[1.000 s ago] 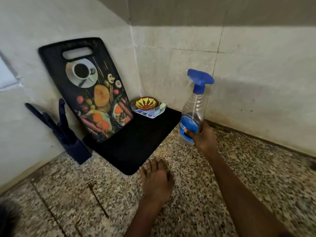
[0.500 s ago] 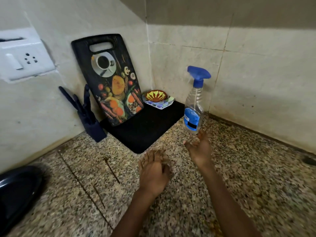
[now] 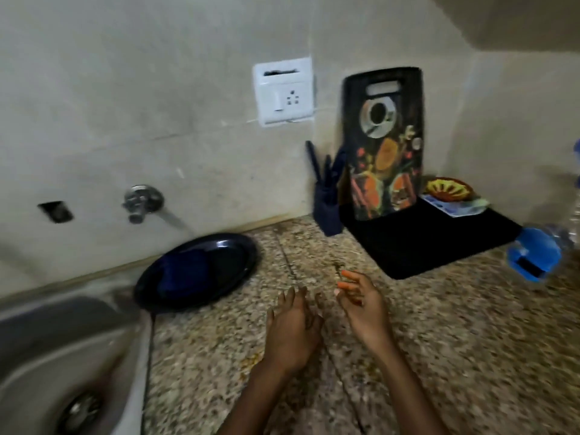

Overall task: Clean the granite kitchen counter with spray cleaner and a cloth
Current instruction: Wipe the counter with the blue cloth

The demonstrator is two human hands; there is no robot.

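Note:
The speckled granite counter (image 3: 439, 340) fills the lower right of the head view. My left hand (image 3: 292, 328) rests flat on it, fingers straight and pointing away. My right hand (image 3: 361, 302) hovers just beside it, fingers loosely spread and holding nothing. The spray bottle (image 3: 539, 255), clear with a blue label, stands blurred at the right edge, well apart from both hands. A dark blue cloth (image 3: 182, 271) lies folded on a black plate (image 3: 219, 246) to the left of my hands.
A steel sink (image 3: 62, 356) sits at the lower left under a wall tap (image 3: 141, 199). At the back stand a knife block (image 3: 328, 196), a printed cutting board (image 3: 384, 142), a black mat (image 3: 423, 240) and a small painted bowl (image 3: 448, 188).
My right hand let go of the spray bottle, which now stands on the counter, and drew back beside my left hand. The view swung left, bringing the sink, tap and plate into sight.

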